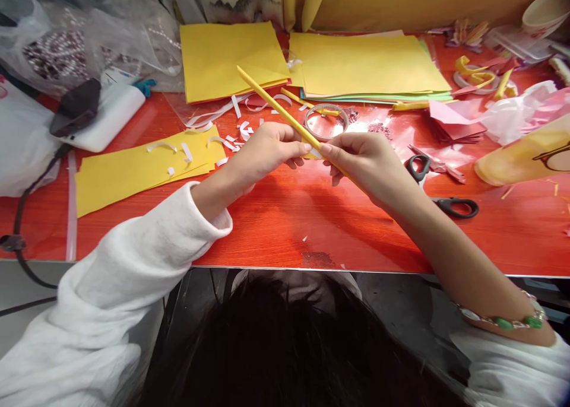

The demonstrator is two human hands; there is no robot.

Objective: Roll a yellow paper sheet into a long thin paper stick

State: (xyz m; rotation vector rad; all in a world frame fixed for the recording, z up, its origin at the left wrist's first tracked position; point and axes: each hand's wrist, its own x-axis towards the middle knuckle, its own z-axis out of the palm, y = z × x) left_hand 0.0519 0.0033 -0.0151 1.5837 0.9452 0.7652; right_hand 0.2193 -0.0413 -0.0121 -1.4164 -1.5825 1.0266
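Note:
Between my two hands, a thin rolled yellow paper stick (272, 102) slants above the red table (267, 229). My left hand (274, 146) is closed on it near the middle, thumb and fingers pinching. My right hand (363, 158) pinches the same stick a little lower, its fingertips close to the left ones. A small whitish piece shows at the pinch; I cannot make out what it is. Just beyond my fingers lies a roll of clear tape (326, 121). Black-handled scissors (421, 168) rest beside my right forearm, partly hidden by it.
Yellow paper strips (142, 172) with white scraps on them lie at left. Two stacks of yellow sheets, a left stack (231, 57) and a right stack (365, 63), sit at the back. A yellowish cup (512, 158) and pink papers (456, 119) are at right; a white device (104, 119) lies left.

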